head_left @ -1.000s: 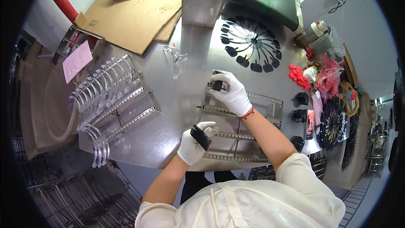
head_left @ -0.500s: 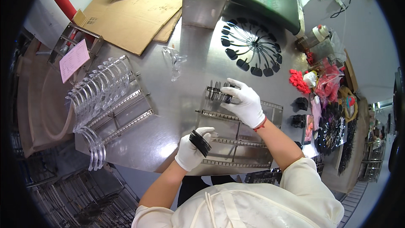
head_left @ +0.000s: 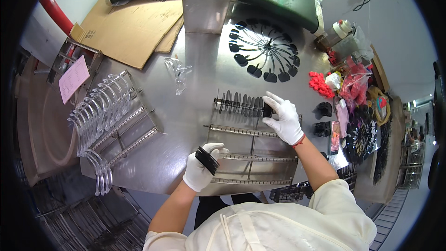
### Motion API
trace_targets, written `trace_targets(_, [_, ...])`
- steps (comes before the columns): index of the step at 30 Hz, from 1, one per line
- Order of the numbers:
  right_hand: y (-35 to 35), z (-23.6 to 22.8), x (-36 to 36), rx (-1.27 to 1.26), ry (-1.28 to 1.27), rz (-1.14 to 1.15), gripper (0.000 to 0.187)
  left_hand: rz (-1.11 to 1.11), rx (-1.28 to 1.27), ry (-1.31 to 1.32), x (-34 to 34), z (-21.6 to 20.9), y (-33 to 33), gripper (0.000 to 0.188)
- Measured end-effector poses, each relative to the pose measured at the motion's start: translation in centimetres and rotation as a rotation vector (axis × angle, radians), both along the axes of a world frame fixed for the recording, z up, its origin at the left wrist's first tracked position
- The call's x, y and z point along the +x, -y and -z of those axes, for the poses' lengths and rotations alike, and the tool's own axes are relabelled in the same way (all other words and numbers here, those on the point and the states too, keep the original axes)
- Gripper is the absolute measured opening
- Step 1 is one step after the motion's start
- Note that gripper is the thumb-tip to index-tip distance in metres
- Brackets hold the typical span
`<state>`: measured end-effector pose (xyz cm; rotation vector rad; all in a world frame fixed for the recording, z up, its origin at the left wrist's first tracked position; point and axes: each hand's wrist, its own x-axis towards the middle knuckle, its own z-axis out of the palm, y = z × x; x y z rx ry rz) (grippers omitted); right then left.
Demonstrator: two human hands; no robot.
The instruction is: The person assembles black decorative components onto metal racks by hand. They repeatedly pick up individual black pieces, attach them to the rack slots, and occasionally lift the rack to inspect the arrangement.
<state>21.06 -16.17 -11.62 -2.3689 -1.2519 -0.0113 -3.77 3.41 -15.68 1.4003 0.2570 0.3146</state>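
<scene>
Steel bench [head_left: 158, 158] before me; at twelve o'clock on the notched rack [head_left: 262, 158], thin dark pieces [head_left: 251, 106] stand aligned. At one, the right hand [head_left: 285, 122] pinches a black piece [head_left: 267, 110]; at eight, the left hand [head_left: 197, 173] grips a black stack [head_left: 206, 160]. Upright, even spacing should prevent rubbing.

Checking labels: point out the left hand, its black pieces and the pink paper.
Left hand [head_left: 197, 171], head view: hand's middle.
Black pieces [head_left: 206, 160], head view: stack's middle.
Pink paper [head_left: 74, 79], head view: sheet's middle.
</scene>
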Motion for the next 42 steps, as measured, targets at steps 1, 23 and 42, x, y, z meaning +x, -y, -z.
trace_targets(1, [0.5,0.1,0.1,-0.021,0.041,0.018,0.071,0.006,-0.001,-0.018,0.1,-0.2,-0.1,0.023])
trace_targets(23, [3.4,-0.3,-2.4,0.973,-1.158,0.007,0.060,0.222,-0.445,-0.405,5.7,-2.2,6.2,0.034])
trace_targets(42, [4.3,-0.4,1.5,0.229,-0.115,-0.041,0.043,0.152,-0.442,-0.412,4.7,-1.9,7.1,0.035])
